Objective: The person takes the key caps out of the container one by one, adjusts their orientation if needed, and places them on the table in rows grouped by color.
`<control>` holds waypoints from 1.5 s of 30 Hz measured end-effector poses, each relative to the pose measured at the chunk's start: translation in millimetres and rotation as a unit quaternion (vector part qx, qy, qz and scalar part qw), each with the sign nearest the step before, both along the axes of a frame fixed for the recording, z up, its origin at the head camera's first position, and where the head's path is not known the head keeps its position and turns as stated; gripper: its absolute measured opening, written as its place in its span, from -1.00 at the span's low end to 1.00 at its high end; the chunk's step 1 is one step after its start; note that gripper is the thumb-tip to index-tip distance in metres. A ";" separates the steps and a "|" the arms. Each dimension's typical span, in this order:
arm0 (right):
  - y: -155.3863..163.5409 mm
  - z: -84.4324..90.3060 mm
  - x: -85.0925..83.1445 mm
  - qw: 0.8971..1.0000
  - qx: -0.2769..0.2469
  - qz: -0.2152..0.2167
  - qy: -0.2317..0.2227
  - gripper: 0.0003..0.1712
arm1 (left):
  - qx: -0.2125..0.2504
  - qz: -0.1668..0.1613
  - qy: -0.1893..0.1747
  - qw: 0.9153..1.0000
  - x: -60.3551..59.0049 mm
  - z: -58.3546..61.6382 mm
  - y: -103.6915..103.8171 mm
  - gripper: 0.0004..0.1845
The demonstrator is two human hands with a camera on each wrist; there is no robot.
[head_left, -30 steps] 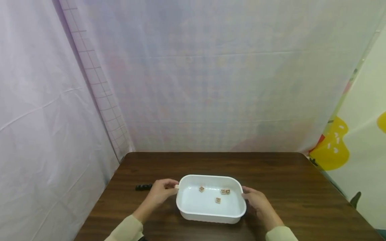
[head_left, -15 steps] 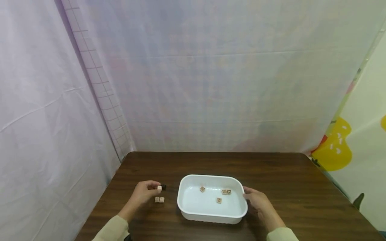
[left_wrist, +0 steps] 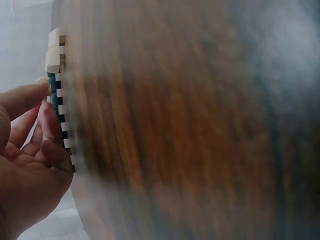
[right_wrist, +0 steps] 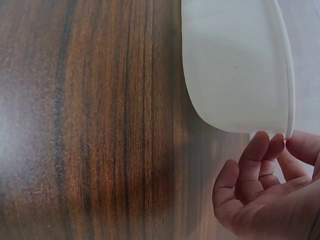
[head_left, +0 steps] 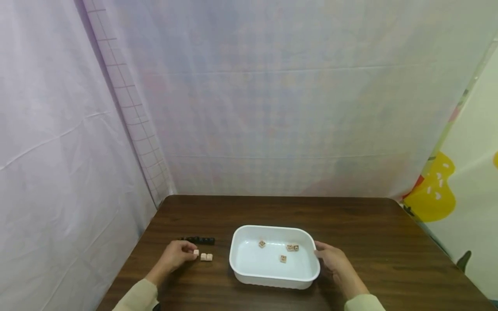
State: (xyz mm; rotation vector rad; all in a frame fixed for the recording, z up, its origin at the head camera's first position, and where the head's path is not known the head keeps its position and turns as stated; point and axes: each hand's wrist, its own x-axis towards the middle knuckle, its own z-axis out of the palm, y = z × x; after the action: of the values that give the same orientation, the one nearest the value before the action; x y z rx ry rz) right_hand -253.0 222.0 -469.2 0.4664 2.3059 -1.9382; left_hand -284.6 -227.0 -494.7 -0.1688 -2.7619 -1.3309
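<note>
1. Head view: your left hand (head_left: 177,255) rests on the dark brown wooden table (head_left: 373,242) near its left edge, fingers curled, the fingertips pinching a small pale wooden cube (head_left: 196,252).
2. Head view: two more pale wooden cubes (head_left: 206,257), touching one another as a pair, lie just beside that pinched cube, between it and the tray.
3. Head view: a short row of small black cubes (head_left: 197,239) lies on the table just beyond your left hand, towards the far edge.
4. Head view: a white rectangular plastic tray with rounded corners (head_left: 241,276) sits near the front edge, about the middle of the table; four small brown lettered tiles (head_left: 283,258) lie loose on its floor.
5. Head view: your right hand (head_left: 332,259) holds the tray's right rim, fingers bent against it.
6. Left wrist view: blurred; your left hand (left_wrist: 25,165) shows curled fingers (left_wrist: 50,120) lying against the black cubes (left_wrist: 62,125), with pale cubes (left_wrist: 54,50) just past them. You cannot tell the grip on the single cube from here.
7. Right wrist view: your right hand (right_wrist: 265,195) has its fingertips (right_wrist: 257,150) and thumb closed on the thin edge of the white tray (right_wrist: 230,65), which rests on the wood-grain table (right_wrist: 90,125).
</note>
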 end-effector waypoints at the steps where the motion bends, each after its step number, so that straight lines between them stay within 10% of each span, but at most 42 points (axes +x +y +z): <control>1: -0.3 -0.3 -0.2 1.000 -0.003 -0.002 0.000 -0.44 | 0.001 -0.004 -0.004 1.000 0.0 -0.3 -0.2 -0.83; 13: 2.0 -5.7 0.0 1.000 -0.012 0.010 0.015 -0.43 | 0.011 -0.063 -0.006 0.998 0.7 -6.2 -1.1 -0.80; 30: -5.3 -1.7 0.0 1.000 -0.023 -0.010 -0.009 -0.45 | -0.019 -0.009 -0.016 1.000 1.3 6.7 3.1 -0.73; 45: -6.8 -3.2 1.6 0.998 0.046 -0.032 0.023 -0.49 | 0.024 -0.113 0.046 0.992 -1.4 42.7 80.1 -0.76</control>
State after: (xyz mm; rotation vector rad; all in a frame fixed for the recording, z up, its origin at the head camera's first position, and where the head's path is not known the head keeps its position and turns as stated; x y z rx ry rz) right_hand -251.4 215.2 -472.4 0.5166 2.4457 -1.8957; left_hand -286.0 -146.8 -452.0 -0.5397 -2.6954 -1.3983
